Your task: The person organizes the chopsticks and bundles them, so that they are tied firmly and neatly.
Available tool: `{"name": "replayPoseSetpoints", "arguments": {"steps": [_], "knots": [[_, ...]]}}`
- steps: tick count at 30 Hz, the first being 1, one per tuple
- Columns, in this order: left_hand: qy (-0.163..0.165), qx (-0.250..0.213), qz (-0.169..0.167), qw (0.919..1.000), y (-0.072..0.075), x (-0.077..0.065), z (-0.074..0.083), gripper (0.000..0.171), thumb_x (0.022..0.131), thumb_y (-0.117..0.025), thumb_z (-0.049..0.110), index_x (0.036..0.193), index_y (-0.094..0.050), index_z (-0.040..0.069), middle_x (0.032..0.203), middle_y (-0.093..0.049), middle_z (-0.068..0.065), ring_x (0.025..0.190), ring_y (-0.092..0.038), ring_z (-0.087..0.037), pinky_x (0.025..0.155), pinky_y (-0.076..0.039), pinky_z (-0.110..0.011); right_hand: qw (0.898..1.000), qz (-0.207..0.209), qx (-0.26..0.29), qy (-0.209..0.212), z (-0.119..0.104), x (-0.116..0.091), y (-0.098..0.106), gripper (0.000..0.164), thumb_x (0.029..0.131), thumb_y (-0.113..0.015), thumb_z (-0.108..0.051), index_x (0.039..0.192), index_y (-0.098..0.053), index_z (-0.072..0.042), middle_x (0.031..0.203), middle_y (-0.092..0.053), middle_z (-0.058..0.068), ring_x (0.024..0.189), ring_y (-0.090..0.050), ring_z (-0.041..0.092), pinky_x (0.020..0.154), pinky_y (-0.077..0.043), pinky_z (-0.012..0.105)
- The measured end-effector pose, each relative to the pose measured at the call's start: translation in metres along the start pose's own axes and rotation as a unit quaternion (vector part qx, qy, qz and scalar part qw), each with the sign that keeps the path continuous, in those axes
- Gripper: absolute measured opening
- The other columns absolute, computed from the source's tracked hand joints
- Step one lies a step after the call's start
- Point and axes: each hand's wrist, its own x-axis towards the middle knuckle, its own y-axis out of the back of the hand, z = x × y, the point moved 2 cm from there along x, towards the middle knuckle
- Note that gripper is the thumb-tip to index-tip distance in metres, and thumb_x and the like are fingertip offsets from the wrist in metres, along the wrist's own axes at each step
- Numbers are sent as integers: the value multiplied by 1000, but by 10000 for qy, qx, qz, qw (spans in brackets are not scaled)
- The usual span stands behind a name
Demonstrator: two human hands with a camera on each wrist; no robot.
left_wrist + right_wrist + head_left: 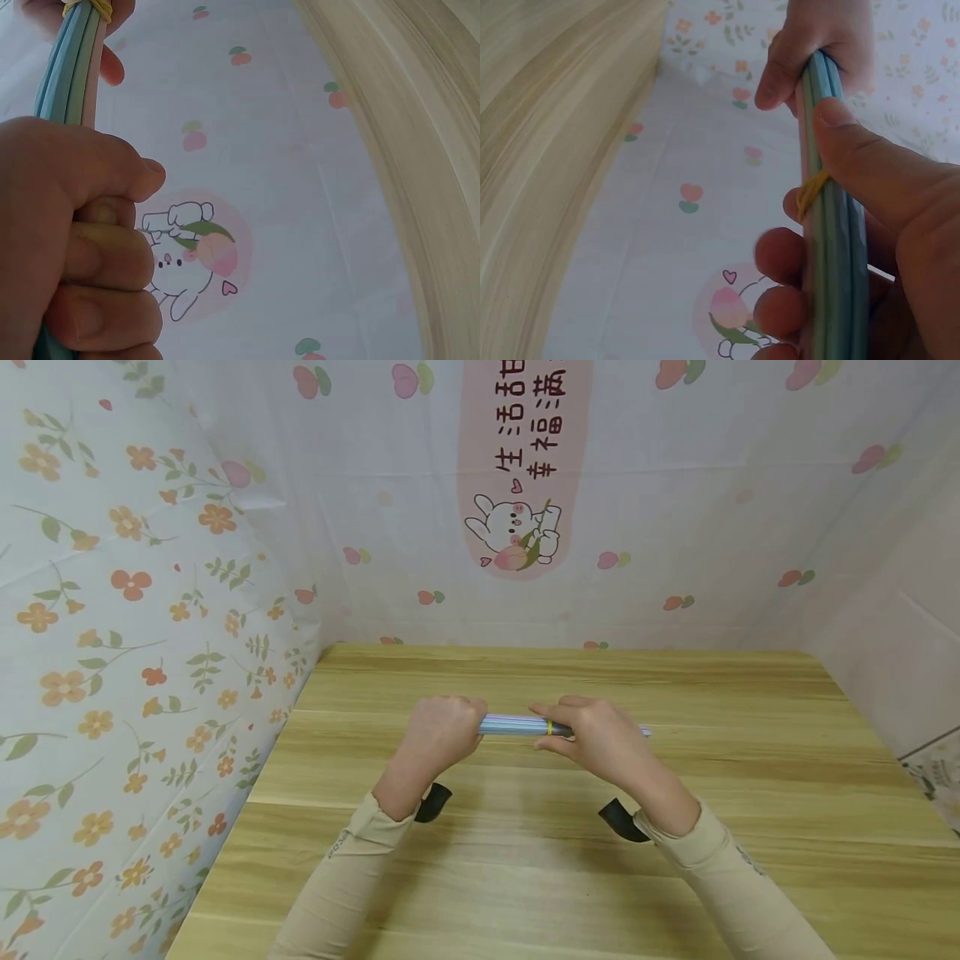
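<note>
Both hands hold one bundle of thin pastel sticks [513, 725], blue, green and pink, level above the wooden table. My left hand [444, 727] wraps its fingers round the left end, and the fist hides that part. On the other side my right hand [600, 731] grips the bundle, thumb along one face and fingers curled about the other, as the right wrist view shows. A yellow rubber band [812, 193] circles the sticks by the right thumb and fingers. Stick tips poke out beyond the right hand in the head view.
The wood-grain table [517, 877] spreads beneath the hands. Behind it hangs a white cloth [667, 510] with peaches and a cartoon rabbit; a flowered cloth [172, 635] lines the left side. Black curved pieces [621, 821] show beside both wrists.
</note>
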Motion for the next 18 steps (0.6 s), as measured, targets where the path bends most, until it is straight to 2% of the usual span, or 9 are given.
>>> {"name": "replayPoseSetpoints", "arguments": {"steps": [5, 12, 18], "knots": [[18, -82, 9, 10000, 0, 0, -1, 38, 82, -65, 8, 58, -37, 16, 55, -20, 6, 50, -15, -9, 42, -13, -21, 9998, -54, 133, -128, 4, -2, 6, 46, 74, -79, -31, 115, -70, -13, 79, -63, -3, 58, -45, 4, 53, -38, 21], [75, -202, 14, 9998, -1, -2, -2, 36, 82, -66, 7, 59, -39, 15, 54, -21, 6, 50, -15, -9, 43, -13, -22, 9997, -2, 137, -198, 9, -8, 13, 35, 77, -78, -28, 107, -73, -12, 83, -65, -3, 62, -52, 4, 57, -43, 23], [84, -251, 25, 9996, -1, -1, -3, 36, 81, -67, 8, 59, -40, 15, 54, -21, 5, 50, -15, -9, 43, -13, -22, 9995, -127, 120, -251, 10, -9, 14, 26, 79, -77, -27, 99, -74, -10, 81, -64, -4, 61, -48, 4, 56, -41, 22]]}}
